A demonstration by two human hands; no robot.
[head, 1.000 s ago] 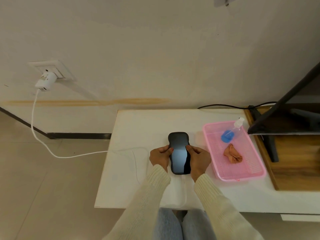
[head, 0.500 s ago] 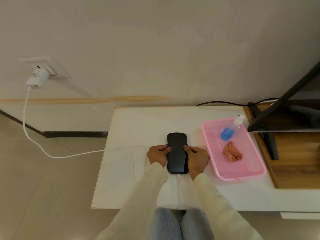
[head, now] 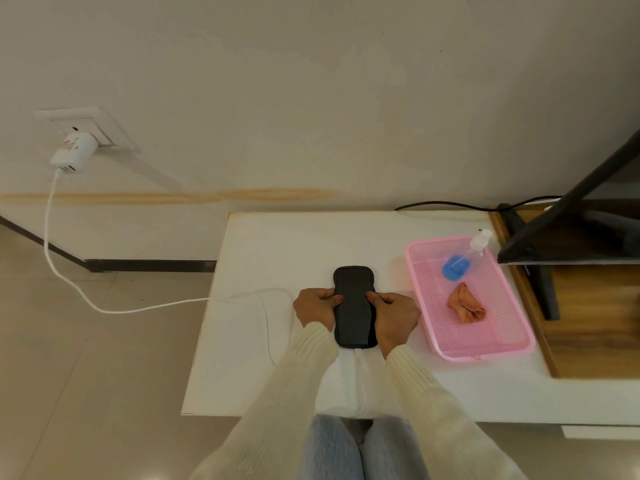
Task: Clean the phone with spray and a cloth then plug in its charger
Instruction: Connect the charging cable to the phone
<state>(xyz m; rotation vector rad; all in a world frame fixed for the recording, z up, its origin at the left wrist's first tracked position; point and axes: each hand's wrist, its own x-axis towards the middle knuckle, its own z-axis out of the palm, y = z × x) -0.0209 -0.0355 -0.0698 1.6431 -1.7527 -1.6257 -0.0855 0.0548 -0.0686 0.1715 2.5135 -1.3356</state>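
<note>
Both forearms, in cream knit sleeves (head: 277, 403), reach forward from the bottom of the view and draw together, the 2 wrists nearly level. The left hand (head: 316, 308) grips the left edge of the phone (head: 353, 306), thumb laid on its upper face and the other fingers tucked out of sight. The right hand (head: 396, 317) mirrors it on the right edge, thumb on the face, knuckles up.

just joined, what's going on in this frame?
A person grips the phone by its sides with the left hand and right hand, low over the white table. A white cable runs from the charger in the wall socket to the phone's near end and looks plugged in. The spray bottle and cloth sit in the pink tray to the right, untouched.
</note>
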